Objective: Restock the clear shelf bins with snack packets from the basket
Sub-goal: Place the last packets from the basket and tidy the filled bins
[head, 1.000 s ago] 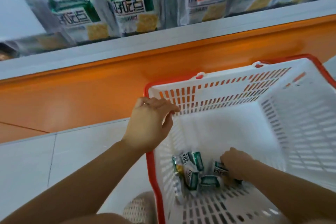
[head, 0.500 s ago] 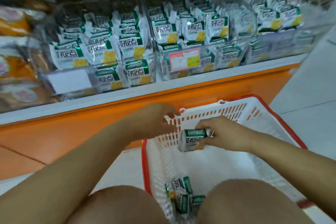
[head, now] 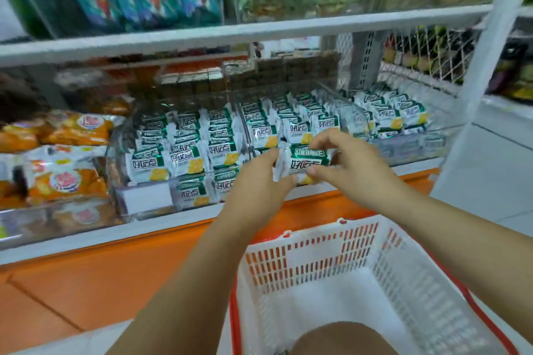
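A green-and-white snack packet (head: 307, 163) is held up in front of the shelf by both hands. My left hand (head: 259, 181) pinches its left end and my right hand (head: 350, 170) grips its right side. Behind it, clear shelf bins (head: 409, 144) stand in a row, packed with upright packets of the same kind (head: 184, 150). The white basket with a red rim (head: 317, 253) sits on the floor below my arms; its inner floor shows bare white where visible, and my knee hides the near part.
Orange-wrapped snacks (head: 66, 153) fill the bins at the left. A white upper shelf board (head: 259, 30) carries teal bags above. An orange base panel (head: 115, 268) runs under the shelf. A white upright post (head: 478, 95) and wire mesh stand at the right.
My right hand lifted a packet out of the basket up to the bins. My left hand left the basket rim and took the packet's other end. The view tilted upward.
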A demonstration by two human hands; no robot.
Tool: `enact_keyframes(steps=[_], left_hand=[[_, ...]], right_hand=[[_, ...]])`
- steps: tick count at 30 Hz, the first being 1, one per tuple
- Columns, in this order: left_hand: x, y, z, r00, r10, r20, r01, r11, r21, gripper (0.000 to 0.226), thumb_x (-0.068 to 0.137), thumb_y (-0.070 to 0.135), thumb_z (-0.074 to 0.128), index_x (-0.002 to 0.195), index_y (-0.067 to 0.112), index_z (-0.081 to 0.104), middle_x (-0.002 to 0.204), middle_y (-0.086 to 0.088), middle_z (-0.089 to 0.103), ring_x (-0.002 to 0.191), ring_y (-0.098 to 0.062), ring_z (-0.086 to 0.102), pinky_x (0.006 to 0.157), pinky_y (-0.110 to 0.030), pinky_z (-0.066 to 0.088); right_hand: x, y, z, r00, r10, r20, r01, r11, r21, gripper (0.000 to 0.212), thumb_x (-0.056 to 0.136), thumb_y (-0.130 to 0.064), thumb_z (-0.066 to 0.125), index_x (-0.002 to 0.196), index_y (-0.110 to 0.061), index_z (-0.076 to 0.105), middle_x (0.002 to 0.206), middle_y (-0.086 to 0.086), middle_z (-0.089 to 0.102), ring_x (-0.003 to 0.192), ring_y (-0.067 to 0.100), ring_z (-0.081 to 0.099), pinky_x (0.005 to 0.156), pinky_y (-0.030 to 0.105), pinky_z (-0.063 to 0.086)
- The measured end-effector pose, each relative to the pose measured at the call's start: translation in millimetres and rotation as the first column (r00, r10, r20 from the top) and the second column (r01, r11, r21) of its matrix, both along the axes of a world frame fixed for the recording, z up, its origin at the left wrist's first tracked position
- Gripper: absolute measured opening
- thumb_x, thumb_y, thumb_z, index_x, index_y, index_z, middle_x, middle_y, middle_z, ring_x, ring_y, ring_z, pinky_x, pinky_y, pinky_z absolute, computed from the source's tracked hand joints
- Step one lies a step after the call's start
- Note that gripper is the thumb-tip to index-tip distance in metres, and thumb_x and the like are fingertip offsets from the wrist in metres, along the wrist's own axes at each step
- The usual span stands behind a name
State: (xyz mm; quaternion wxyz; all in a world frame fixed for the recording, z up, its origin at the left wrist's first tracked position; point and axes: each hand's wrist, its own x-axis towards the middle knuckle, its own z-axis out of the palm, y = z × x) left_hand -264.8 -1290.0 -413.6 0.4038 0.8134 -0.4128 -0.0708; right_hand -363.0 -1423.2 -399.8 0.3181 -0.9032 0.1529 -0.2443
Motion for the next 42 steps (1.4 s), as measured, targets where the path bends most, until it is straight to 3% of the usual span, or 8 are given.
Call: enact_keyframes(steps=[6,12,15,19,26,31,37,42], left_hand=[[40.8,9.9,-22.1,0.901,0.378,0.215,-0.360,0.926,-0.118,0.037,0.094,0.025,0.057,0.130,0.030,0.054,0.135,0.006,0.053,0.128,-0.018,0.044,0.109,-0.046,0.032],[73.7,3.5,-42.1,0.883,0.328,0.337,-0.368,0.928,0.059,0.044,0.097,0.032,0.049,0.140,0.038,0.040,0.146,0.012,0.039,0.138,-0.013,0.027,0.116,-0.047,-0.002],[82.3,-0.8,-49.7,0.863,0.317,0.393,-0.372,0.926,0.068,0.048,0.097,0.035,0.046,0.143,0.039,0.032,0.146,0.015,0.037,0.137,-0.010,0.026,0.115,-0.044,-0.004],[87.4,-5.3,-55.9,0.858,0.329,0.395,-0.366,0.930,0.019,0.050,0.097,0.038,0.047,0.144,0.040,0.031,0.143,0.014,0.040,0.135,-0.010,0.030,0.114,-0.040,-0.007],[85.0,-10.7,-62.7,0.839,0.373,0.397,-0.370,0.925,-0.088,0.048,0.090,0.027,0.061,0.136,0.030,0.047,0.130,0.005,0.052,0.122,-0.020,0.046,0.111,-0.053,0.006],[60.2,-14.8,-67.3,0.767,0.383,0.515,-0.254,0.918,-0.304,0.031,0.079,0.015,0.058,0.108,0.027,0.058,0.100,0.005,0.059,0.090,-0.015,0.053,0.090,-0.035,0.029],[33.2,-10.5,-106.1,0.900,0.125,0.418,-0.153,0.988,0.034,0.030,0.084,0.007,0.058,0.109,0.022,0.065,0.105,0.001,0.065,0.091,-0.025,0.063,0.082,-0.037,0.046],[16.8,7.3,-169.9,0.939,0.255,0.232,-0.324,0.882,0.343,0.040,0.095,0.023,0.047,0.132,0.037,0.046,0.139,0.009,0.044,0.134,-0.016,0.034,0.117,-0.040,0.014]], right_hand=[[51.0,-24.5,11.4,0.993,-0.082,0.083,0.079,0.996,0.034,0.023,0.085,-0.020,0.070,0.101,-0.025,0.054,0.095,-0.011,0.053,0.064,0.008,0.046,0.058,0.015,0.037],[117.3,-48.8,0.4,0.993,-0.022,-0.113,0.016,0.999,-0.048,0.022,0.088,-0.017,0.067,0.103,-0.020,0.052,0.093,-0.004,0.051,0.066,0.010,0.042,0.068,0.025,0.033],[146.6,-59.2,-13.8,0.962,0.028,-0.271,-0.045,0.997,-0.056,0.024,0.089,-0.018,0.065,0.112,-0.016,0.057,0.113,0.004,0.051,0.077,0.018,0.046,0.073,0.028,0.036],[168.3,-66.0,-30.5,0.944,-0.022,-0.328,-0.052,0.975,-0.215,0.034,0.090,-0.027,0.064,0.122,-0.019,0.061,0.105,0.007,0.052,0.087,0.023,0.052,0.080,0.031,0.041],[162.1,-60.6,-29.7,0.907,-0.005,-0.420,-0.104,0.966,-0.235,0.041,0.092,-0.027,0.060,0.132,-0.020,0.055,0.116,0.010,0.047,0.100,0.025,0.052,0.088,0.027,0.038],[126.1,-54.1,-32.3,0.993,-0.051,-0.106,0.023,0.969,-0.248,0.034,0.093,-0.020,0.058,0.127,-0.018,0.059,0.123,0.004,0.048,0.119,0.020,0.042,0.098,0.031,0.038],[48.7,-35.9,-77.1,0.984,0.046,0.173,0.005,0.959,-0.283,0.013,0.087,-0.016,0.058,0.093,-0.012,0.069,0.081,-0.003,0.057,0.076,0.008,0.051,0.070,0.016,0.038],[-3.2,-36.9,-170.1,0.969,0.060,-0.240,-0.079,0.994,-0.070,0.014,0.087,-0.008,0.060,0.089,-0.019,0.068,0.073,-0.017,0.057,0.066,0.000,0.052,0.064,0.010,0.036]])
